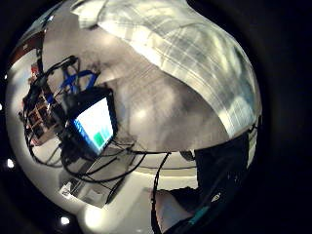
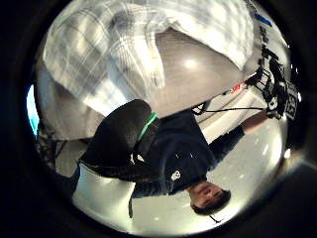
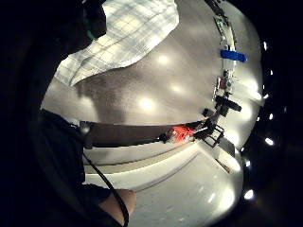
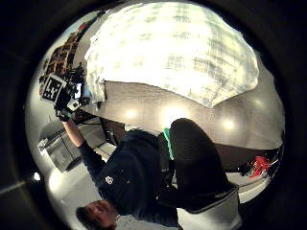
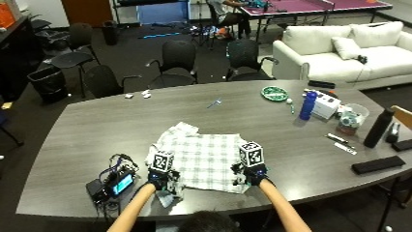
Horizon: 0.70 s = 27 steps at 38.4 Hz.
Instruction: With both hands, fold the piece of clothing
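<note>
Outside view: camera above and behind person's head, facing down and forward over table (image 5: 96, 125); both hands low in frame.
Palm views: four very wide-angle cameras, close above checked garment (image 5: 205, 162).
Thumb side views: face back toward person's torso.
Left little finger side view: shows screen device (image 1: 92, 126), shared with outside view lower left.

No legible text or labels.
</note>
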Tool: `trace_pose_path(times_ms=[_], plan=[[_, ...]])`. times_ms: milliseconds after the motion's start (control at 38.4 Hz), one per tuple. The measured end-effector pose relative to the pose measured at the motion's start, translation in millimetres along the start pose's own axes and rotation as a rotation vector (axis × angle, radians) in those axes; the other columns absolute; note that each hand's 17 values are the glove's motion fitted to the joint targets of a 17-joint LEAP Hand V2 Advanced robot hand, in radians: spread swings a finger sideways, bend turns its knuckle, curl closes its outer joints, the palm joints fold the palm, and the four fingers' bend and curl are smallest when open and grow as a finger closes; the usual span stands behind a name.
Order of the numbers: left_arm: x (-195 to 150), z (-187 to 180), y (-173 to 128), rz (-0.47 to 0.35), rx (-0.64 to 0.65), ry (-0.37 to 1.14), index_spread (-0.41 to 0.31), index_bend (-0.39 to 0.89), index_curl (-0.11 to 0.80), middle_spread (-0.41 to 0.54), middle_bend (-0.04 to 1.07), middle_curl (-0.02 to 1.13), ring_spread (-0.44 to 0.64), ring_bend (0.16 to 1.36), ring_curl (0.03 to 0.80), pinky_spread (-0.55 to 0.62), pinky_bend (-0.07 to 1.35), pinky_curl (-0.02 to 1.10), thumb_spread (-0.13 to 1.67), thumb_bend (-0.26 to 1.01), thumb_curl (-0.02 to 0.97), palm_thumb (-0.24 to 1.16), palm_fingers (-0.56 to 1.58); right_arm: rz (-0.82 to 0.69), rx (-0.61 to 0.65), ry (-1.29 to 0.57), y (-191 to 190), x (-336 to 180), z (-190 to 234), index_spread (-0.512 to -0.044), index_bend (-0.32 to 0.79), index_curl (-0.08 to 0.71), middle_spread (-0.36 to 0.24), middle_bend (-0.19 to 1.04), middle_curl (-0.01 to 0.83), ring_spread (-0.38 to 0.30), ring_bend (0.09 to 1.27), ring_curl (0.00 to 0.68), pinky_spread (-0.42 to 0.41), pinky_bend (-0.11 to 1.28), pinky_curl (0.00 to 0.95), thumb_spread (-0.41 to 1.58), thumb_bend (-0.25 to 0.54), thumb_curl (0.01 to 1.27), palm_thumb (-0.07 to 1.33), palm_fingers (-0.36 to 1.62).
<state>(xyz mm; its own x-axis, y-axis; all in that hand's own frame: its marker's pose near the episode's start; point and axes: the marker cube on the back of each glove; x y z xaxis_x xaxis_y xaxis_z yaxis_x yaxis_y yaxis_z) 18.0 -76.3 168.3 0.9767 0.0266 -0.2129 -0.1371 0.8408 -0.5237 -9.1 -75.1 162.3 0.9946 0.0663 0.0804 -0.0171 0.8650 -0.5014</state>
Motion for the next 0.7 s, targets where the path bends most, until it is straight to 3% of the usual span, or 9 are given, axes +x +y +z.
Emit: trace_pose_path(times_ms=[52, 130, 234, 286, 391, 495, 547, 625, 703], plan=[[0.1, 5.7, -11.9, -0.009, -0.018, -0.006, -0.07, 0.07, 0.175, 0.299, 0.17, 0.22, 0.43, 0.67, 0.252, 0.35, 0.54, 0.32, 1.01, 0.0, 0.26, 0.2, -0.1, -0.067, 0.062, -0.018, -13.8, 1.1, 6.4, -0.241, 0.08, 0.165, 0.0, 0.2, 0.336, -0.021, 0.52, 0.337, 0.126, 0.55, 0.355, 1.18, 0.036, 0.28, 0.43, 0.44], [-1.8, 17.0, -23.8, -0.049, -0.11, 0.003, -0.055, 0.07, 0.164, 0.311, 0.16, 0.22, 0.44, 0.68, 0.256, 0.36, 0.55, 0.33, 1.0, 0.0, 0.276, 0.24, -0.12, -0.039, 0.001, -0.066, -7.2, -2.6, 8.7, -0.238, 0.09, 0.164, 0.002, 0.2, 0.343, -0.019, 0.52, 0.34, 0.125, 0.55, 0.354, 1.18, 0.022, 0.29, 0.44, 0.43], [-1.1, 16.9, -32.3, 0.017, -0.039, 0.013, -0.05, 0.09, 0.16, 0.303, 0.17, 0.22, 0.45, 0.67, 0.254, 0.36, 0.55, 0.33, 1.01, 0.01, 0.292, 0.3, -0.11, 0.24, -0.446, -0.241, 44.8, -26.2, -0.4, -0.235, 0.09, 0.163, 0.0, 0.21, 0.353, -0.021, 0.53, 0.342, 0.126, 0.55, 0.355, 1.18, 0.004, 0.3, 0.45, 0.43], [-1.6, 12.0, -35.4, 0.017, 0.033, 0.014, -0.072, 0.18, 0.188, 0.24, 0.2, 0.24, 0.42, 0.65, 0.249, 0.34, 0.52, 0.33, 1.02, 0.02, 0.302, 0.35, 0.0, 0.341, -0.544, -0.257, 45.5, -26.8, 2.6, -0.234, 0.1, 0.166, 0.0, 0.21, 0.358, -0.021, 0.53, 0.343, 0.126, 0.55, 0.355, 1.18, -0.005, 0.3, 0.45, 0.43], [-3.9, 6.2, -38.2, -0.107, 0.035, 0.02, -0.101, 0.29, 0.247, 0.118, 0.28, 0.26, 0.3, 0.6, 0.232, 0.24, 0.43, 0.3, 1.07, 0.05, 0.327, 0.45, 0.29, 0.147, -0.208, -0.117, 11.9, -11.8, 13.3, -0.227, 0.12, 0.177, -0.006, 0.21, 0.365, -0.027, 0.52, 0.344, 0.126, 0.54, 0.351, 1.18, -0.012, 0.31, 0.46, 0.45], [-1.4, -7.7, -51.9, -0.024, 0.249, -0.017, -0.154, 0.34, 0.293, -0.007, 0.37, 0.3, 0.08, 0.62, 0.246, 0.05, 0.41, 0.29, 1.12, 0.11, 0.357, 0.57, 0.75, -0.026, 0.035, -0.048, -0.2, -16.1, 12.8, -0.219, 0.13, 0.19, -0.013, 0.21, 0.372, -0.041, 0.53, 0.35, 0.118, 0.52, 0.347, 1.18, -0.013, 0.32, 0.47, 0.48], [0.7, -13.0, -57.3, 0.001, 0.305, -0.029, -0.173, 0.34, 0.305, -0.047, 0.4, 0.32, 0.01, 0.61, 0.251, -0.01, 0.38, 0.29, 1.14, 0.12, 0.368, 0.61, 0.84, -0.059, -0.006, -0.089, 8.3, -27.3, 13.6, -0.217, 0.12, 0.191, -0.017, 0.21, 0.376, -0.046, 0.53, 0.351, 0.116, 0.51, 0.345, 1.18, -0.011, 0.33, 0.48, 0.49], [1.8, -18.4, -60.7, -0.01, 0.305, -0.037, -0.193, 0.33, 0.328, -0.097, 0.42, 0.35, -0.1, 0.62, 0.282, -0.09, 0.35, 0.31, 1.14, 0.14, 0.392, 0.68, 0.96, 0.012, -0.223, -0.173, 17.1, -40.7, 23.5, -0.209, 0.11, 0.196, -0.024, 0.22, 0.385, -0.058, 0.53, 0.355, 0.099, 0.51, 0.345, 1.18, -0.003, 0.34, 0.51, 0.51], [3.5, -23.0, -62.5, 0.005, 0.287, -0.036, -0.203, 0.32, 0.349, -0.134, 0.41, 0.39, -0.16, 0.61, 0.311, -0.13, 0.33, 0.33, 1.14, 0.15, 0.412, 0.72, 0.98, 0.063, -0.251, -0.135, 10.5, -46.1, 30.1, -0.2, 0.11, 0.2, -0.034, 0.22, 0.391, -0.073, 0.53, 0.359, 0.08, 0.5, 0.345, 1.18, -0.002, 0.35, 0.54, 0.53]])
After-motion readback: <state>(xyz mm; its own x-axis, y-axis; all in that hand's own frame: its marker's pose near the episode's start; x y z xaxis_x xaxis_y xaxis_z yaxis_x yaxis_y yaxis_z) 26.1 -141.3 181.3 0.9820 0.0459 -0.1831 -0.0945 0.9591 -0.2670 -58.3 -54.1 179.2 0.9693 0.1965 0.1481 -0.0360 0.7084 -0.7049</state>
